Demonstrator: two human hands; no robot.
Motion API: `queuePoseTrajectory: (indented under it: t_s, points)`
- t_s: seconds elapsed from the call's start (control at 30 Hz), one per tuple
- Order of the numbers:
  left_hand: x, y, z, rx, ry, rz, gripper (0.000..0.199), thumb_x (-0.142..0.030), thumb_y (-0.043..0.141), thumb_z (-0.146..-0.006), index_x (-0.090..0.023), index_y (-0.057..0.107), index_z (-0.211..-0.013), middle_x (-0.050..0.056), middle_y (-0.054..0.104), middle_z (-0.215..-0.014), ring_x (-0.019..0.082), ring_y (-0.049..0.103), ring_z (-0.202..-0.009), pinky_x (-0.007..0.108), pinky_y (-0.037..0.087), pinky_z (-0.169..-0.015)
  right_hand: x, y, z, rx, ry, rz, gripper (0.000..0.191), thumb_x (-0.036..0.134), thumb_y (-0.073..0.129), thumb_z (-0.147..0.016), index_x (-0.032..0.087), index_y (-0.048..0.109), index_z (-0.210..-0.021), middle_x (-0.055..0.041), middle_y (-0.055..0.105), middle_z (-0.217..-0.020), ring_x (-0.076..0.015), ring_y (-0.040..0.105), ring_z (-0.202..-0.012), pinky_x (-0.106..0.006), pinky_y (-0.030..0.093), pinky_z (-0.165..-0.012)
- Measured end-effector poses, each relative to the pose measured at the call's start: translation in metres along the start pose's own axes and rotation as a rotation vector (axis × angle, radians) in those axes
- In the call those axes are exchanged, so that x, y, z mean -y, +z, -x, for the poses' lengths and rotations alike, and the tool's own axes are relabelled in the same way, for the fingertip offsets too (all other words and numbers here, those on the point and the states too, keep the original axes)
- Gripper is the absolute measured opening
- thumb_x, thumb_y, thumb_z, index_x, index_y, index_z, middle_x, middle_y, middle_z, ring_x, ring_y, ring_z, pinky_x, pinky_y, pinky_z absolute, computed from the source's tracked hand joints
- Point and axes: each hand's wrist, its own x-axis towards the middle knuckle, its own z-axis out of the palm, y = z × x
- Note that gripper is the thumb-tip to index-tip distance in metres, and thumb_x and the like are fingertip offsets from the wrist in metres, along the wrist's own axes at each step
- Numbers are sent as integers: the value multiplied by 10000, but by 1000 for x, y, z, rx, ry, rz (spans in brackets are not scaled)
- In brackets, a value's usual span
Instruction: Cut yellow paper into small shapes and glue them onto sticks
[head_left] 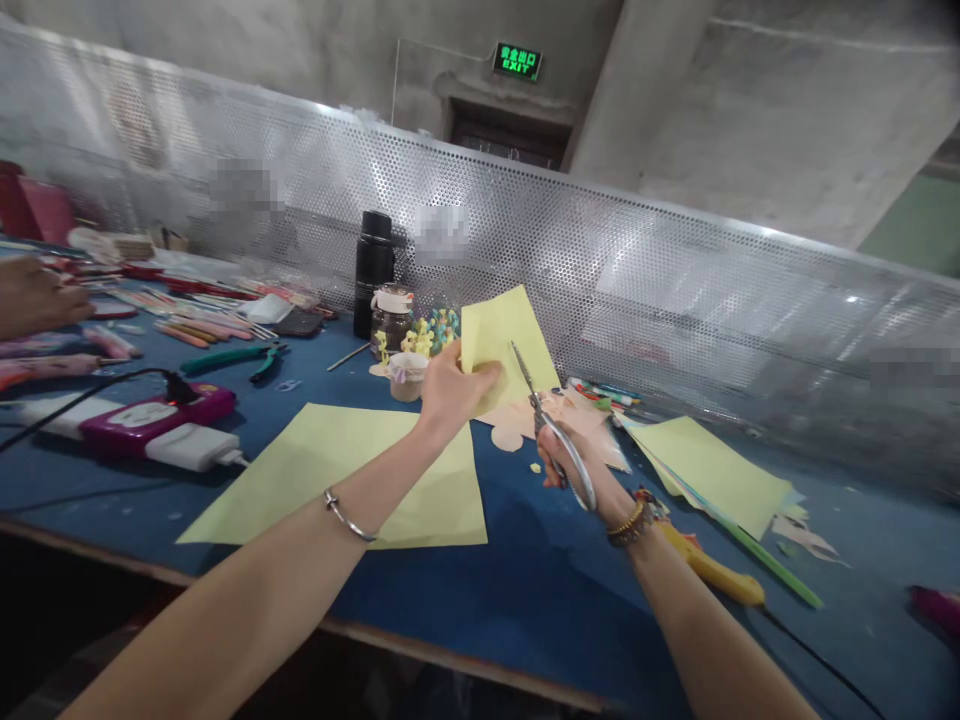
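Note:
My left hand (454, 388) holds a piece of yellow paper (499, 325) upright, its thumb across the near side. Metal scissors (566, 455) are in my right hand (574, 460), with the blades pointing up and to the left in front of the paper's right part. The blades look close together; whether they touch the paper is not clear. A larger yellow sheet (382, 450) lies flat on the blue table under my left forearm. Behind my hands are peach paper pieces (592, 420), including a round one (507, 437).
Yellow sheets (712, 465) and a yellow-handled tool (712, 570) lie right. Left are a purple power strip (157, 425), green pliers (229, 358) and another person's hand (41, 298). A black bottle (373, 265) and jar (391, 320) stand before a perforated metal screen (637, 270).

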Motion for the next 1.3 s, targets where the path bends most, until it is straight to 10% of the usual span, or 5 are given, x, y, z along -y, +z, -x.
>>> queuePoseTrajectory:
  t_s: [0.93, 1.3]
  points:
    - [0, 0, 0, 10, -43, 23, 287, -286, 663, -619, -175, 676, -884, 56, 711, -833, 191, 647, -694, 252, 494, -555, -8, 4, -7, -82, 10, 111, 361, 546, 500, -805, 185, 475, -815, 76, 415, -529, -79, 446, -382, -195, 436, -352]
    - [-4, 8, 10, 94, -41, 33, 253, -248, 638, -650, -167, 682, -885, 47, 715, -814, 183, 654, -696, 249, 502, -562, -14, 2, -6, -26, -13, -16, 459, 658, 394, -825, 203, 447, -783, 55, 434, -566, -84, 436, -444, -263, 521, -511]
